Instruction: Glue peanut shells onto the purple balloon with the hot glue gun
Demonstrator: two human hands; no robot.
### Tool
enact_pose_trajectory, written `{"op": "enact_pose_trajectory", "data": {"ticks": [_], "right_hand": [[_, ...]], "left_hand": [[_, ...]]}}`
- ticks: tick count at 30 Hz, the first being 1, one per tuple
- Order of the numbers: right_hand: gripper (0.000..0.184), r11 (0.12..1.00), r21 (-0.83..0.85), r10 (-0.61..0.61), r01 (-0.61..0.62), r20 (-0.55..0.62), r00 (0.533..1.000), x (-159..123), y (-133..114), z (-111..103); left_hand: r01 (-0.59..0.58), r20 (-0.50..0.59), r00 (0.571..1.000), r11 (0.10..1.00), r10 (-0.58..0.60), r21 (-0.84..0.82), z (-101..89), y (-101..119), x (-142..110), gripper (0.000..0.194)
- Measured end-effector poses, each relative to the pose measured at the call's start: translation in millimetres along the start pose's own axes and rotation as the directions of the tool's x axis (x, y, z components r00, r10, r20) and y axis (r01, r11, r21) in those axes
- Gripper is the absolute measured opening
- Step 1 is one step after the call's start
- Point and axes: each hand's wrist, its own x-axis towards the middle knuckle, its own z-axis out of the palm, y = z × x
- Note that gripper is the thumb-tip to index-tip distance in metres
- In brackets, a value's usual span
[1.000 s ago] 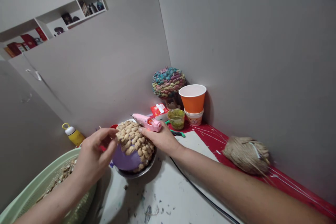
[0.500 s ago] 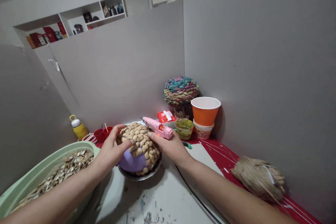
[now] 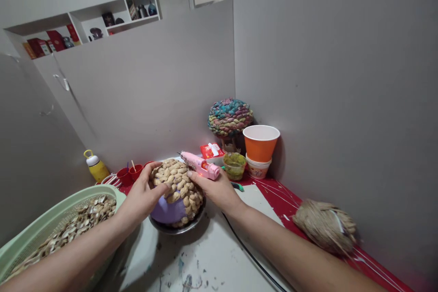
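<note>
A purple balloon [image 3: 167,211], largely covered with peanut shells [image 3: 174,175], rests in a metal bowl [image 3: 178,229]. A bare purple patch shows on its near left side. My left hand [image 3: 145,191] clasps the ball's left side, its thumb on the shells and its fingers curled around the far edge. In my right hand [image 3: 215,189] is a pink hot glue gun [image 3: 200,164], its nozzle pointing up and left above the ball. My right thumb presses on the shells. The right fingers are mostly hidden beneath the gun and behind the ball.
A green colander [image 3: 61,210] of shells stands left. Behind are a yellow bottle [image 3: 97,169], red cups [image 3: 136,172], a coloured shell-covered dome [image 3: 230,116], a green-stained tub [image 3: 234,166] and orange cup [image 3: 260,146]. Raffia [image 3: 325,226] lies right; a black cord [image 3: 246,251] crosses the board.
The whole view has shifted slightly, so everything sits a bit further left. Both hands keep their hold on the ball and the glue gun, with hardly any movement.
</note>
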Motion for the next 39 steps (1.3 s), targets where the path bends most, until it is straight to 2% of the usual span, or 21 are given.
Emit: {"op": "enact_pose_trajectory", "data": {"ticks": [4, 8, 14, 20, 30, 35, 39], "right_hand": [[0.018, 1.000, -0.003, -0.007, 0.007, -0.007, 1.000, 0.2, 1.0, 0.1], [0.017, 1.000, -0.004, -0.011, 0.011, -0.009, 1.000, 0.6, 2.8, -0.2], [0.021, 1.000, 0.000, -0.022, 0.022, -0.002, 1.000, 1.0, 5.2, 0.0], [0.021, 0.999, -0.006, -0.034, 0.034, -0.015, 0.999, 1.0, 4.3, 0.1], [0.019, 0.999, -0.025, -0.048, 0.048, -0.016, 0.999, 1.0, 6.4, -0.3], [0.026, 0.998, -0.052, -0.046, 0.045, -0.006, 0.999, -0.2, 0.4, -0.8], [0.028, 0.995, -0.076, -0.064, 0.064, 0.013, 0.998, -3.7, -9.1, -0.3]], "left_hand": [[-0.011, -0.012, 1.000, 1.000, 0.011, 0.026, 0.7, 0.0, 1.0, 0.056], [-0.005, 0.029, 1.000, 1.000, 0.005, 0.027, -3.7, -0.2, -1.6, 0.060], [0.057, 0.018, 0.998, 0.998, -0.057, 0.024, -9.0, 0.8, -4.5, 0.048], [0.026, -0.018, 0.999, 1.000, -0.026, 0.008, -0.9, -7.1, 3.0, 0.056], [-0.046, -0.016, 0.999, 0.996, 0.047, 0.072, -0.4, -8.1, 2.7, 0.053], [-0.021, -0.031, 0.999, 0.999, 0.022, 0.030, -1.4, -3.6, 1.6, 0.051], [0.007, 0.001, 1.000, 1.000, -0.007, -0.012, -9.6, -0.9, -2.1, 0.048]]}}
